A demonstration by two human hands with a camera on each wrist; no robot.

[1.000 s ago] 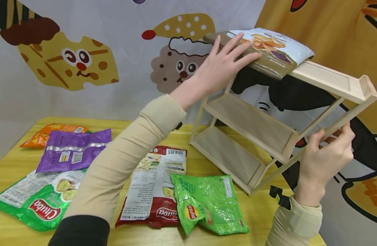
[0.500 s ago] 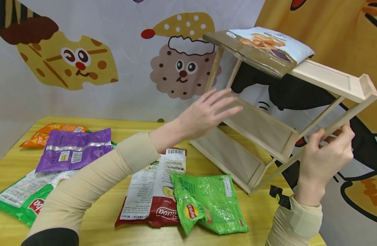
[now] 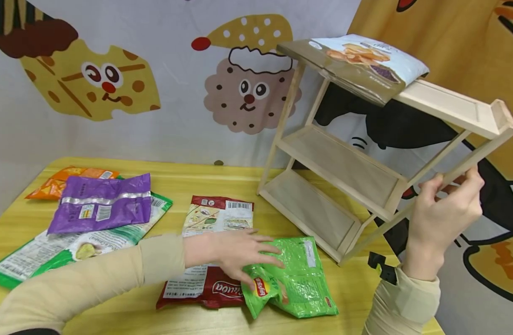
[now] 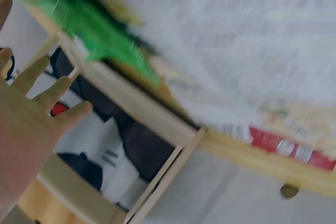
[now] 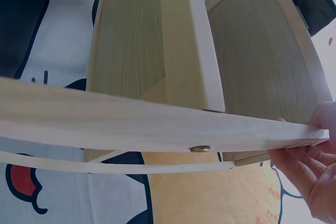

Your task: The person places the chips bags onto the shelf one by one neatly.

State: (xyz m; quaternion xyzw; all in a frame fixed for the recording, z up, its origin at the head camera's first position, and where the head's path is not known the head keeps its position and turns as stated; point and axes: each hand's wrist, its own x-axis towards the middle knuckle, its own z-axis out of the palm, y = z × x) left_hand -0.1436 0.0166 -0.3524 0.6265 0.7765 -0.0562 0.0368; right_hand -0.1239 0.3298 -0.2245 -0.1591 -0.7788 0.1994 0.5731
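My left hand (image 3: 239,255), fingers spread, is over the left part of a green Lay's chip bag (image 3: 304,274). Whether it touches the bag I cannot tell; the left wrist view is blurred. Partly under the hand lies a red and white Chiuoa chip bag (image 3: 193,279). My right hand (image 3: 447,216) grips a side post of a three-tier wooden shelf rack (image 3: 344,167); its fingers (image 5: 296,169) curl round the post in the right wrist view. A brown and white chip bag (image 3: 357,63) lies flat on the rack's top tier, overhanging its left end.
On the table's left, a purple bag (image 3: 103,211) lies across a green and white bag (image 3: 19,263). Behind them is an orange bag (image 3: 55,184). A cartoon-printed cloth (image 3: 172,130) hangs behind the yellow wooden table (image 3: 223,181).
My left hand has left the brown and white bag on the top tier and moved down and left to the green bag. My right hand has kept its grip on the rack.
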